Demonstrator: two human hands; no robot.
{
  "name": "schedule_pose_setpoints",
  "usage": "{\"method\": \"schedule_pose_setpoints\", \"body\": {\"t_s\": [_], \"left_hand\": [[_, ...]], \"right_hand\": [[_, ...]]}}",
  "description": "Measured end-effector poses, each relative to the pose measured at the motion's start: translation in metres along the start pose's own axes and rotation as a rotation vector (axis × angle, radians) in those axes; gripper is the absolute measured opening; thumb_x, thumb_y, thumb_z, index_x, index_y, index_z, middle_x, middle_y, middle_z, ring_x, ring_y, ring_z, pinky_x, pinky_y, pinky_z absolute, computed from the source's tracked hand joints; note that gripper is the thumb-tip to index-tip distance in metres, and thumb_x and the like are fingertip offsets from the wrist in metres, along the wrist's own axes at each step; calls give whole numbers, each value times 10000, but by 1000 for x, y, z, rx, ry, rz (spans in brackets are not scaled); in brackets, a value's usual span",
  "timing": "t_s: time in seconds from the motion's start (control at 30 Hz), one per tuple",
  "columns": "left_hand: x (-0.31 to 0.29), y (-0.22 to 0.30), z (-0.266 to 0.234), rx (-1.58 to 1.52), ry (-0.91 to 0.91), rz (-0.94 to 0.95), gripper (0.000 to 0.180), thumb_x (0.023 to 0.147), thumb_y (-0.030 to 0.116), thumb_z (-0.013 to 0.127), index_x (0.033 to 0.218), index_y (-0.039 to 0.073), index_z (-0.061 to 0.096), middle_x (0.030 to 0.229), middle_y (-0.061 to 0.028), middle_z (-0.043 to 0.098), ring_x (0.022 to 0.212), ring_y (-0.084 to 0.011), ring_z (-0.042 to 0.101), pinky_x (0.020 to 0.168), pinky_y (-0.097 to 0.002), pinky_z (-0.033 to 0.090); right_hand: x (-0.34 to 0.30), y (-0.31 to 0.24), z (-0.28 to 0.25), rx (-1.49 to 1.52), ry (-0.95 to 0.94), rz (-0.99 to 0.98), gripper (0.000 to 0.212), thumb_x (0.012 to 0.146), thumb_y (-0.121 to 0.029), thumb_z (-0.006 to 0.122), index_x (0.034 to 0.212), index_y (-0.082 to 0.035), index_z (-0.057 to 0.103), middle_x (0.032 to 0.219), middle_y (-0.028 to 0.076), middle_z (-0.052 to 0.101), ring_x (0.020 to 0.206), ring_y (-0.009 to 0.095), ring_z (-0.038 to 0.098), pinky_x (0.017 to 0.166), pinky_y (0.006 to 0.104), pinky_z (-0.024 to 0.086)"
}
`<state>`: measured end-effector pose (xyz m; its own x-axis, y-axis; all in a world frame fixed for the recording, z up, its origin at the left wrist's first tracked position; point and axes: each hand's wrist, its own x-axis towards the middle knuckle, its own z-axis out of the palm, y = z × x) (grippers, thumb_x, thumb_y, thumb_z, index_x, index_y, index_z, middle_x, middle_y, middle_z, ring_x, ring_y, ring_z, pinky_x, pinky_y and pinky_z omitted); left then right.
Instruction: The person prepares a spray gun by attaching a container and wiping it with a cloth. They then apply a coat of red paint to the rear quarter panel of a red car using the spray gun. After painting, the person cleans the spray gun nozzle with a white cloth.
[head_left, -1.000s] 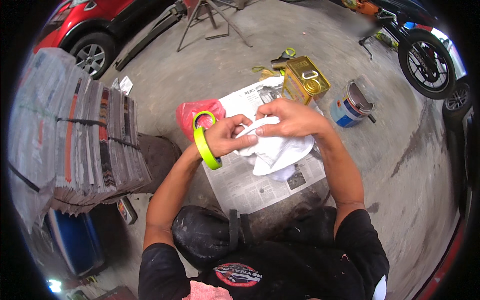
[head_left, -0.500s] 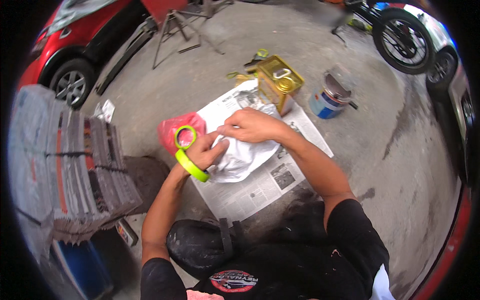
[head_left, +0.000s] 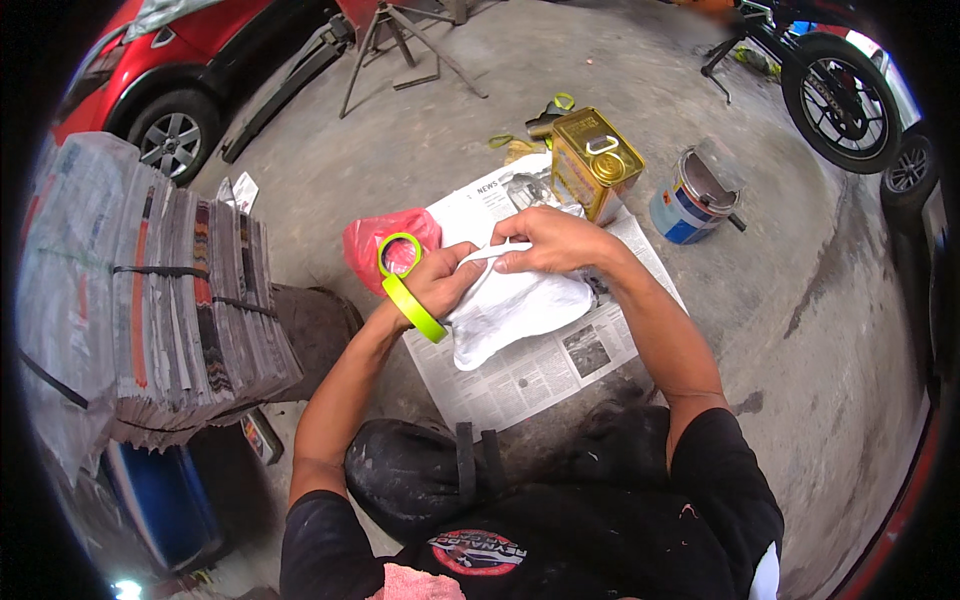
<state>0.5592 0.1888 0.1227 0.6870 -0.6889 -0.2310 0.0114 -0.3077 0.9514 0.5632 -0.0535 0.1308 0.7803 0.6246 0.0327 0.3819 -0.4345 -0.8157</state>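
A white cloth (head_left: 520, 315) hangs bunched between my hands, over a spread newspaper sheet (head_left: 490, 400). My left hand (head_left: 440, 282) is closed on the cloth's upper left edge. Fingers and thumb of my right hand (head_left: 550, 240) pinch a folded strip of the same edge, close beside the left. A yellow-green tape roll (head_left: 412, 310) circles my left wrist, and a smaller tape roll (head_left: 402, 236) rests against the back of that hand. Beyond the left hand lies a crumpled red plastic bag (head_left: 365, 248). The fingertips are partly hidden in the folds.
A gold square tin (head_left: 578, 180) stands on the newspaper's far corner, with a blue and white paint can (head_left: 680, 210) to its right. At left rises a strapped newspaper stack (head_left: 190, 300). A red car (head_left: 150, 60), a metal stand (head_left: 400, 40) and a motorcycle wheel (head_left: 840, 105) stand farther off.
The whole view has shifted, so the scene sits farther right. My right hand has lifted the cloth's upper edge into a raised fold; both hands still grip it.
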Motion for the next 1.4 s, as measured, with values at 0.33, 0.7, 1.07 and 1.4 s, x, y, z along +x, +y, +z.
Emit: {"method": "schedule_pose_setpoints", "body": {"t_s": [0.33, 0.7, 1.07, 1.4], "left_hand": [[-3, -17, 20, 437, -240, -53, 433, 1007, 398, 529, 937, -12, 651, 717, -61, 605, 672, -124, 537, 626, -310, 451], [7, -18, 27, 445, -450, -109, 401, 964, 336, 521, 1154, -1, 626, 982, -186, 688, 932, -252, 641, 863, -428, 500], [12, -46, 26, 291, -444, -217, 313, 1001, 278, 545, 1101, 4, 658, 826, -21, 658, 767, -98, 558, 698, -308, 480], [20, -44, 29, 270, -180, -95, 373, 1025, 348, 529, 987, 10, 682, 757, 23, 606, 705, -76, 519, 634, -291, 459]], "right_hand": [[-2, -2, 0, -39, -260, 53, 291, 937, -293, 600, 959, -10, 668, 779, 174, 667, 694, 256, 599, 677, 388, 467], [-22, -99, -31, 69, 425, -289, 186, 902, -151, 683, 866, 30, 710, 859, 124, 703, 787, 217, 658, 730, 316, 506], [-110, -203, -73, 662, 318, -1284, 226, 867, -84, 607, 651, -23, 583, 635, 78, 534, 558, 203, 527, 502, 313, 384], [-103, -207, -57, 619, 652, -1289, 339, 910, -110, 572, 584, -37, 514, 531, 55, 430, 441, 186, 429, 411, 330, 290]]}}
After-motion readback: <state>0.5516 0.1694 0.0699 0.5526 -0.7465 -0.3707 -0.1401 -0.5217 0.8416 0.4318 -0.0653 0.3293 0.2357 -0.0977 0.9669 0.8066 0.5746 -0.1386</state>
